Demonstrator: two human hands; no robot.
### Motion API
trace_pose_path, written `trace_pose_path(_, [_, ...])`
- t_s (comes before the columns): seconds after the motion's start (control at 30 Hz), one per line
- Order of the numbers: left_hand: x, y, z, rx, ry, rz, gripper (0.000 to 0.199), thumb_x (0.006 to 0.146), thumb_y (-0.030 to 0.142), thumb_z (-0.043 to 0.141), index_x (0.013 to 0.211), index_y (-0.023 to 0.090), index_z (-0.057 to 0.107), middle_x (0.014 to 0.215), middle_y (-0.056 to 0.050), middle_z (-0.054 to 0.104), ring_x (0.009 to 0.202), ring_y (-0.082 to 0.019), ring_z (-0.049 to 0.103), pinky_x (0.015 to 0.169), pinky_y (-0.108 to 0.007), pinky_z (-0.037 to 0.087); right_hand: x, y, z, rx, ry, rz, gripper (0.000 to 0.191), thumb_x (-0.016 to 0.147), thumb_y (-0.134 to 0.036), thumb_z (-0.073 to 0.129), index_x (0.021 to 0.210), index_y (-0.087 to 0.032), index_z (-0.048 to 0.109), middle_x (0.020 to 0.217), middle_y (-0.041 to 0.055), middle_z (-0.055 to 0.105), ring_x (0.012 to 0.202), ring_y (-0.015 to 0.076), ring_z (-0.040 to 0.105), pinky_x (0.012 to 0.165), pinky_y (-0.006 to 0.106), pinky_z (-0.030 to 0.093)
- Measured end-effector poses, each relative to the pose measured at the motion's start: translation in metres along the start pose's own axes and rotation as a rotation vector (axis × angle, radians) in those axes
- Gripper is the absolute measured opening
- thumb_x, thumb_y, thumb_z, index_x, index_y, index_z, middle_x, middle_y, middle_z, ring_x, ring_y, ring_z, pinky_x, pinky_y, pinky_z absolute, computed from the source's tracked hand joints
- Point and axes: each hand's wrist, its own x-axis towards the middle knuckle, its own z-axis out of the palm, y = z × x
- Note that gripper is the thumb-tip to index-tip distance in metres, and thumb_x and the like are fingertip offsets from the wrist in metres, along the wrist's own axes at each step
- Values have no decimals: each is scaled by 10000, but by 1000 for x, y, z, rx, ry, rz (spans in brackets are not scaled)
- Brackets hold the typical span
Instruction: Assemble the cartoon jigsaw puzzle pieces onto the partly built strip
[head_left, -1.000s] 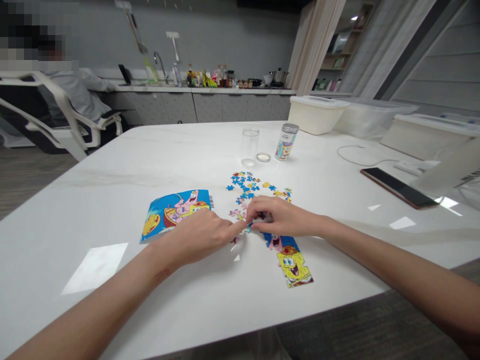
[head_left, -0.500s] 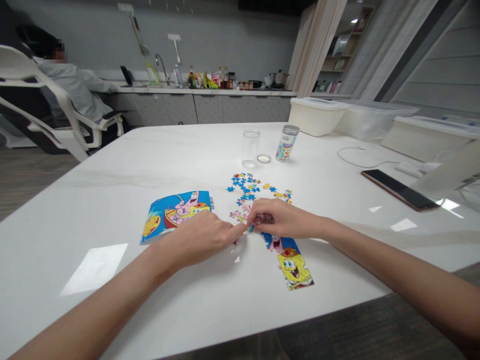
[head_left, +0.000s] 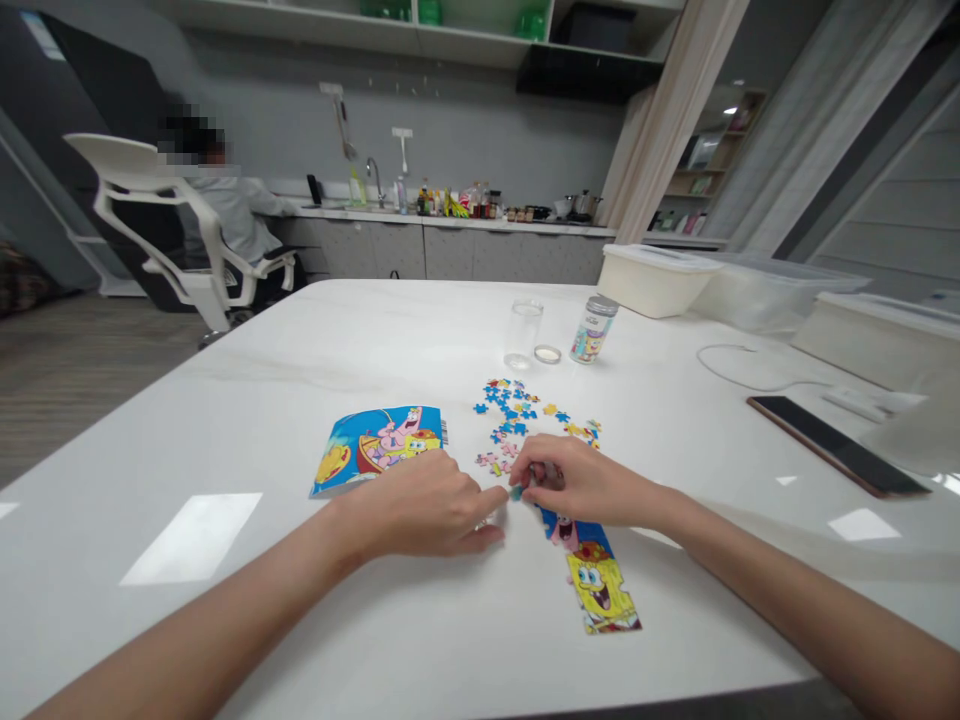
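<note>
Puzzle pieces (head_left: pixel 517 427), knobbed, near hands (head_left: pixel 574 482), glossy table (head_left: pixel 405 350)

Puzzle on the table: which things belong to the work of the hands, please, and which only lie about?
In the work:
- small teal piece, at the right hand's fingertips
- joined puzzle strip
- loose pieces
- probably the picture sheet

Lying about:
- phone
- cream lidded box
- counter bottles
</note>
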Motion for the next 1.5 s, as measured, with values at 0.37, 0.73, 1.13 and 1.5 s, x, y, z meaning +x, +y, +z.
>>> trace_pose_path(0.37, [-1, -4, 0, 29, 5, -93, 202, 887, 276, 495, 808, 182, 654, 544, -35, 636, 439, -154, 536, 447, -309, 263, 5, 8, -9, -34, -74, 18, 190, 764, -118, 646, 937, -189, 679, 790, -2, 608, 659, 110, 534, 620, 233, 437])
trace_pose_path(0.73, [-2, -8, 7, 65, 0, -132, 224, 925, 289, 434, 944, 170, 623, 607, -63, 657, 557, -225, 643, 541, -314, 430, 12, 20, -22, -120, -45, -78, 207, 756, -295, 746, 914, -168, 704, 872, 27, 586, 740, 133, 548, 678, 252, 447])
trace_pose_path(1.13, [-3, -4, -1, -68, 27, -126, 227, 854, 232, 472, 1044, 195, 591, 707, -59, 692, 654, -242, 679, 599, -309, 450, 21, 2, -20, -232, -136, -7, 122, 756, -199, 749, 820, -126, 675, 801, -6, 560, 680, 92, 512, 645, 209, 425])
trace_pose_path(1.5, [-1, -5, 2, -129, 30, -96, 189, 863, 243, 434, 1003, 193, 551, 659, -33, 656, 630, -228, 656, 582, -294, 415, 6, 36, -54, -64, 110, 178, 129, 729, -160, 723, 841, -128, 667, 781, 7, 673, 711, 112, 583, 686, 219, 450])
